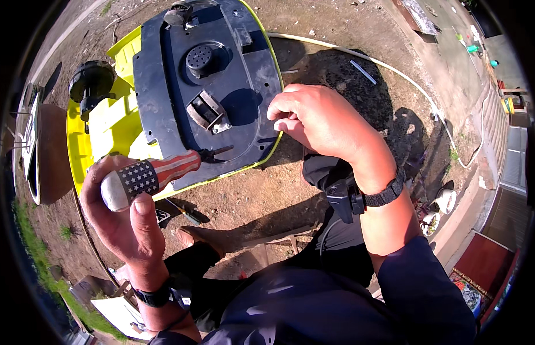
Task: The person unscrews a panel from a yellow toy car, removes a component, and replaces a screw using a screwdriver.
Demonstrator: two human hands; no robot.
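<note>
In my left hand [132, 221] is a screwdriver [174, 167] with a thick handle patterned in stars and red and white stripes. Its short dark shaft points right, over the edge of a black panel [164, 86]. My right hand [316, 118] is closed at the panel's right edge, thumb and forefinger nearly together; whatever may be between them is too small or hidden to make out. The panel lies on a yellow plastic body [77, 152]. It carries a round perforated black cap [200, 60], a metal bracket [205, 112] and small holes along its rim.
A black wheel [90, 80] sits at the body's left. A pale hose [388, 64] curves over the dirt to the right. Another screwdriver [184, 213] lies on the ground below the body. A brown-sided object [52, 152] stands at far left, white pots [445, 200] at right.
</note>
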